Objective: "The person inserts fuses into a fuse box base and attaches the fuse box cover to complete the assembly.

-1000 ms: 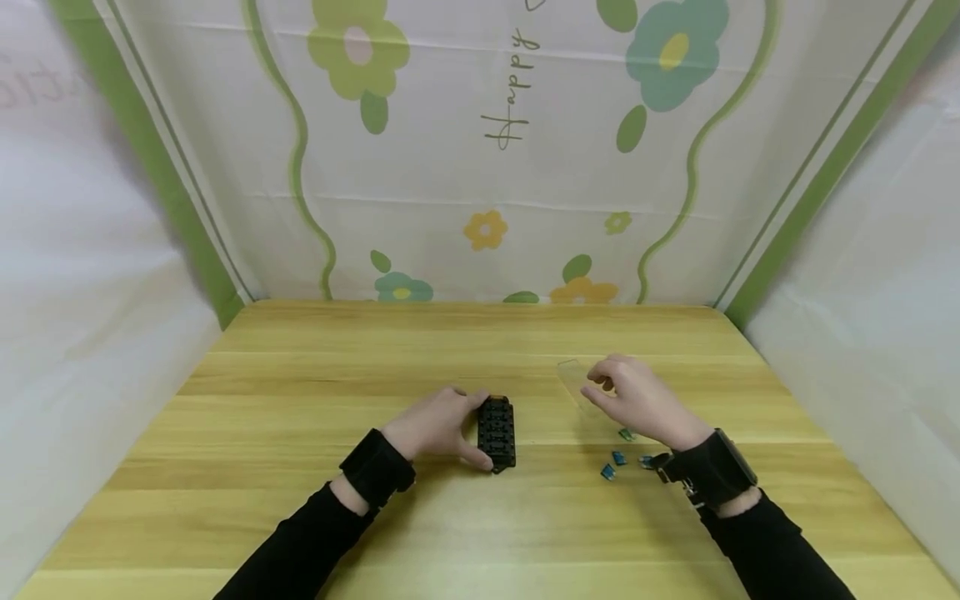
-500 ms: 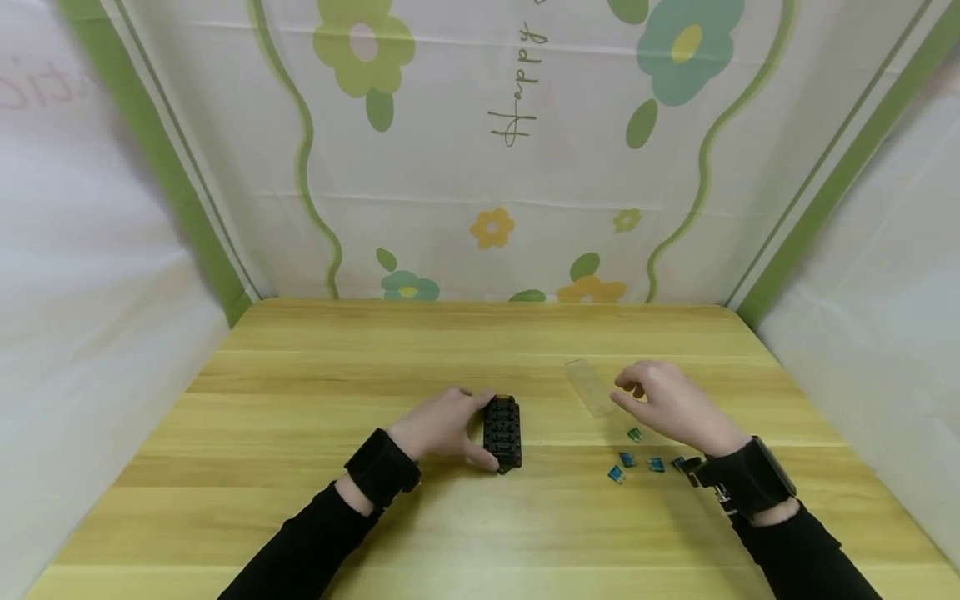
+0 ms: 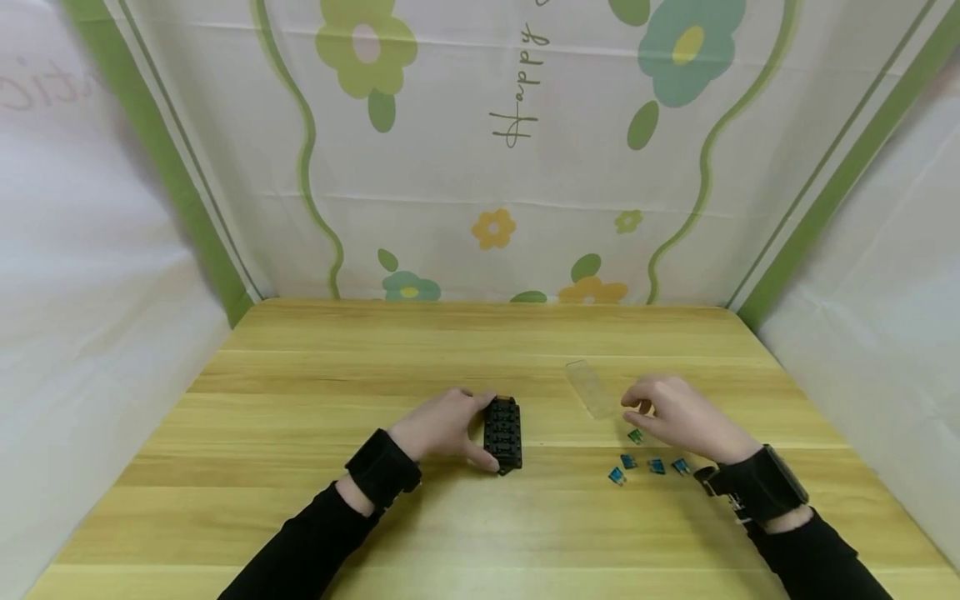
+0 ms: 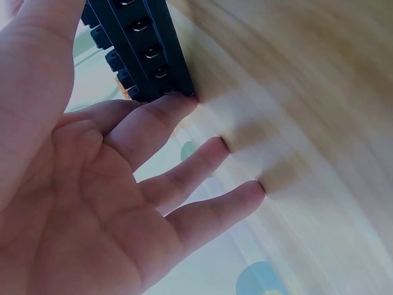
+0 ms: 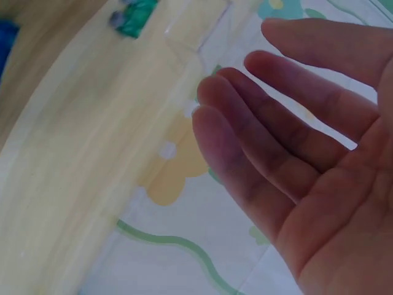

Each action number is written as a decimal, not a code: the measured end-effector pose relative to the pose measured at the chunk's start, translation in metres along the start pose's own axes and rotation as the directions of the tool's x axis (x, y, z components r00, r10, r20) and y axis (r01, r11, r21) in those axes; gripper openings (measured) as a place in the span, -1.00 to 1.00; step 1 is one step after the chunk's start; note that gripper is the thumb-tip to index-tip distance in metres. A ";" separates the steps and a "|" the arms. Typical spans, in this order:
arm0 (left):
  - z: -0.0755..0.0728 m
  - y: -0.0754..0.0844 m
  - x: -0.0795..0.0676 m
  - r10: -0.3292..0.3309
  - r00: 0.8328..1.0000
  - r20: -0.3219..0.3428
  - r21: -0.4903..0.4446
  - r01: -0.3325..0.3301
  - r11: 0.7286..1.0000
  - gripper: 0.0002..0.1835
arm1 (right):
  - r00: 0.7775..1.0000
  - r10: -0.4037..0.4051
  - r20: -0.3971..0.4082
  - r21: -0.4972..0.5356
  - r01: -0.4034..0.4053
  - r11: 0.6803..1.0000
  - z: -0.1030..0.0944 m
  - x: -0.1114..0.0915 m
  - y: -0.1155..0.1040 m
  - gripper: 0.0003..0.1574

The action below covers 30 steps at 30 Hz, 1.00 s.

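A black fuse block lies on the table, its rows of slots facing up. My left hand grips it from the left, thumb at the near end and index finger at the far end; the other fingers are spread with their tips at the table. To the right, my right hand hovers with bent, relaxed fingers and holds nothing. Just below its fingertips lies a green blade fuse. Several blue blade fuses are scattered nearer me. In the right wrist view, the green fuse is at the top, apart from the fingers.
A clear plastic cover lies flat left of my right hand. The wooden table meets a floral cloth backdrop at its far edge, with white cloth at both sides.
My right hand has moved right and lowered slightly toward the green fuse, leaving the clear cover uncovered. My left hand stays on the fuse block. The head view has shifted a little.
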<state>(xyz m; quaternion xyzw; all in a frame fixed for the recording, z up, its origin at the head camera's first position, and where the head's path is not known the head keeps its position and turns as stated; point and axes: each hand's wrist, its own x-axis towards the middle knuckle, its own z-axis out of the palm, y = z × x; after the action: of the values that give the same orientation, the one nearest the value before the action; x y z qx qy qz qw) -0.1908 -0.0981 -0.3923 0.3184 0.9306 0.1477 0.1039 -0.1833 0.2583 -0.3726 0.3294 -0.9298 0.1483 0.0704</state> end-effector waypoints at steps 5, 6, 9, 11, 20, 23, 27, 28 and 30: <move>0.001 0.002 0.001 0.000 1.000 -0.001 0.007 0.000 1.000 0.16 | 0.999 -0.012 0.035 0.009 0.012 1.000 -0.002 -0.004 0.008 -0.85; 0.001 0.003 0.001 0.000 1.000 0.001 0.006 0.000 1.000 0.16 | 0.999 -0.014 0.045 0.012 0.013 1.000 -0.002 -0.005 0.009 -0.85; 0.002 0.005 0.000 -0.003 1.000 0.006 0.004 0.003 1.000 0.16 | 0.997 -0.012 0.077 0.015 0.011 1.000 -0.003 -0.008 0.012 -0.85; 0.002 0.007 0.000 -0.005 1.000 0.006 -0.002 0.005 1.000 0.15 | 0.996 -0.002 0.094 0.012 0.001 1.000 -0.002 -0.009 0.013 -0.84; 0.000 0.006 0.000 0.000 1.000 0.000 -0.014 0.000 1.000 0.14 | 0.988 0.116 0.100 -0.022 -0.114 0.993 0.003 -0.010 0.013 -0.70; 0.000 0.005 0.001 0.007 1.000 -0.004 -0.007 -0.007 1.000 0.14 | 0.987 0.134 0.094 -0.043 -0.131 0.990 0.005 -0.010 0.013 -0.71; 0.001 0.003 0.000 0.009 1.000 -0.004 -0.004 -0.009 1.000 0.15 | 0.982 0.160 0.102 -0.051 -0.155 0.987 0.010 -0.009 0.014 -0.89; 0.001 0.003 0.000 0.008 1.000 -0.004 -0.004 -0.008 1.000 0.15 | 0.983 0.155 0.102 -0.046 -0.151 0.988 0.011 -0.009 0.014 -0.81; 0.000 0.003 0.000 0.005 1.000 -0.002 -0.008 -0.005 1.000 0.15 | 0.982 0.158 0.104 -0.042 -0.155 0.987 0.013 -0.008 0.014 -0.64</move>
<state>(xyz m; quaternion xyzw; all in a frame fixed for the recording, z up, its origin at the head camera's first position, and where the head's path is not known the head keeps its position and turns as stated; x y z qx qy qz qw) -0.1888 -0.0960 -0.3917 0.3203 0.9292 0.1522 0.1037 -0.1862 0.2688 -0.3904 0.2616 -0.9576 0.1198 0.0139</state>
